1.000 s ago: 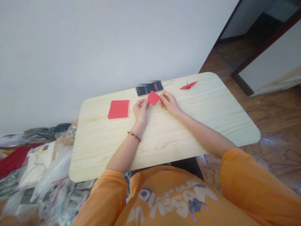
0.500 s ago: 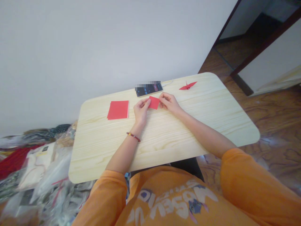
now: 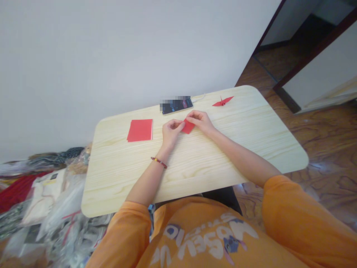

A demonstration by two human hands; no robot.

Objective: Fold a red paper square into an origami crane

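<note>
- Pinches the paper (image 3: 189, 127) in the left hand (image 3: 170, 133), thumb tip on the upper left edge, fingers curled behind the thumb.
- Grasps the same paper in the right hand (image 3: 202, 121), thumb and bent fingers over the far part, close to the left thumb.
- Runs rightward from the left thumb and toward the body from the right thumb, with the visible part of the paper lying between the two hands.
- Shows no clear long axis in the paper: about as wide as long where visible, one corner aimed at the body, far part hidden beneath the right hand.
- Favors neither hand as the nearer, with both touching the paper and both thumb tips near each other at the same upper left side.
- Cannot tell from this angle of contact, or lack of it, between paper and table (image 3: 195, 163).
- Wears a beaded bracelet (image 3: 158, 162) on the left wrist, well clear of the paper.
- Lies just beyond the hands, near the wall: a phone (image 3: 177, 105), screen partly blurred, with a pale cable (image 3: 199, 98) off the right end.
- Sits apart, left of the left hand: a red stack (image 3: 140, 130), edges slightly uneven.
- Rests beyond the right hand, wings spread: a red crane (image 3: 223, 101).
</note>
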